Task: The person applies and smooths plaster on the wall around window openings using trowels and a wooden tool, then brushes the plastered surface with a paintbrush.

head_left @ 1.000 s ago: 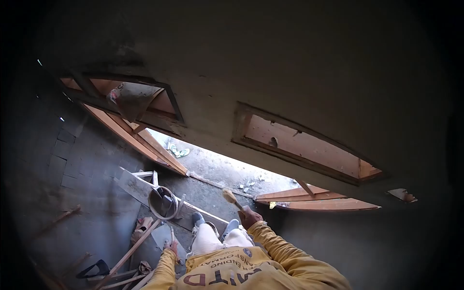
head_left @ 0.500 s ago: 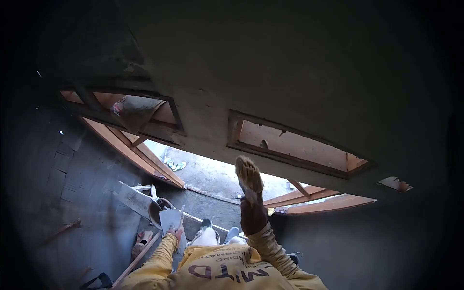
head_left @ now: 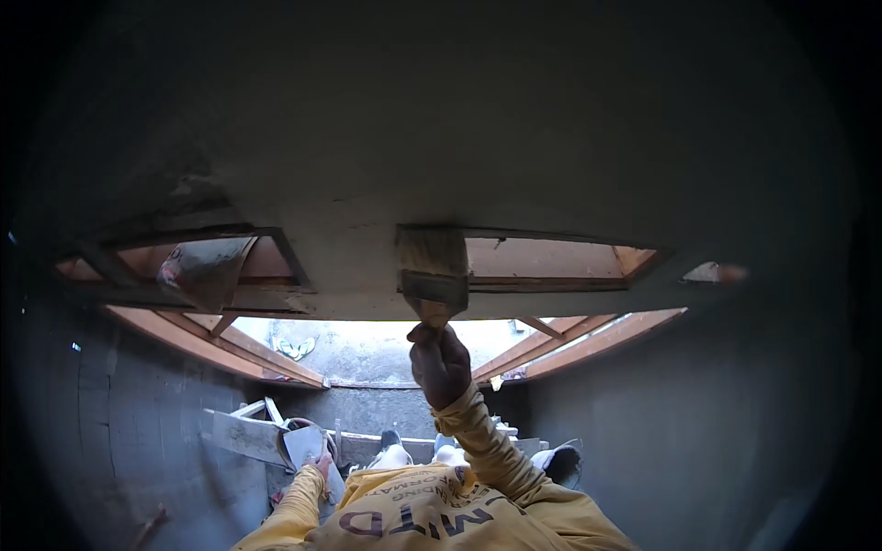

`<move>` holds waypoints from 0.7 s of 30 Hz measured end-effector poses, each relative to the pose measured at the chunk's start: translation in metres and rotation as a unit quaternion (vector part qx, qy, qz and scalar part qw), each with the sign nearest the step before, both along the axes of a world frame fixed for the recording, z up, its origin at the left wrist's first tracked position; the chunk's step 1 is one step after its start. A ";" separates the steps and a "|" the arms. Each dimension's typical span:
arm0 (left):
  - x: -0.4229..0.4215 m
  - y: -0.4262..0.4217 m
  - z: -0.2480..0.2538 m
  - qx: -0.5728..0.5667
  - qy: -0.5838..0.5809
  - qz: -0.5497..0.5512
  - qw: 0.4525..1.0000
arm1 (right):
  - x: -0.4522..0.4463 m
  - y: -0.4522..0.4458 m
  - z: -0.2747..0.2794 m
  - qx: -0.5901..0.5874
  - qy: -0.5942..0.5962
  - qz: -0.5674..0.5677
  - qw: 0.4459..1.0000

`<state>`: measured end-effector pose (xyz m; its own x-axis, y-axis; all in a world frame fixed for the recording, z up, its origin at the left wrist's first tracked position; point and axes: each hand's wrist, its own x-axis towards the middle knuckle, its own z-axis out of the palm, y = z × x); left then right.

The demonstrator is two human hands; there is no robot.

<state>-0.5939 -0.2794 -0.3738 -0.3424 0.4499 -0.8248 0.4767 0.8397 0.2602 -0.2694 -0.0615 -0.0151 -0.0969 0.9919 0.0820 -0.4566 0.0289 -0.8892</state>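
Note:
My right hand (head_left: pixel 441 365) is raised in front of the wall, fingers closed round the handle of a wide paintbrush (head_left: pixel 434 271). The brush stands upright, bristles up, overlapping the left end of a framed opening (head_left: pixel 542 283). Whether its bristles touch the wall, I cannot tell. Low on the left, my left hand (head_left: pixel 323 462) grips a flat, pale grey trowel (head_left: pixel 306 444), its handle mostly hidden by the fingers. Close behind the trowel are a round bucket (head_left: pixel 333 446) and a pale board (head_left: pixel 243 434).
The dark plastered wall (head_left: pixel 367 119) fills the upper view. In a left opening hangs a crumpled sheet (head_left: pixel 207 271). Below is a doorway with wooden frame pieces (head_left: pixel 193 344), sandals (head_left: pixel 294 348) on the ground outside. A plank (head_left: pixel 418 450) lies near my feet; a dark container (head_left: pixel 560 464) stands right.
My right hand has moved left with the brush, which has turned its broad face towards me. The view has levelled and shifted. My left hand still holds the trowel low down.

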 end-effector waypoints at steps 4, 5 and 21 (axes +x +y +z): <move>-0.021 0.013 -0.006 0.029 0.002 -0.052 0.998 | -0.006 -0.005 0.015 -0.066 0.085 0.009 0.994; -0.027 0.017 -0.012 0.028 0.004 -0.057 0.998 | -0.004 -0.005 0.016 -0.058 0.099 0.011 0.993; -0.040 0.072 -0.031 -0.020 -0.010 -0.093 0.995 | 0.058 -0.049 0.032 -0.100 0.135 -0.100 0.981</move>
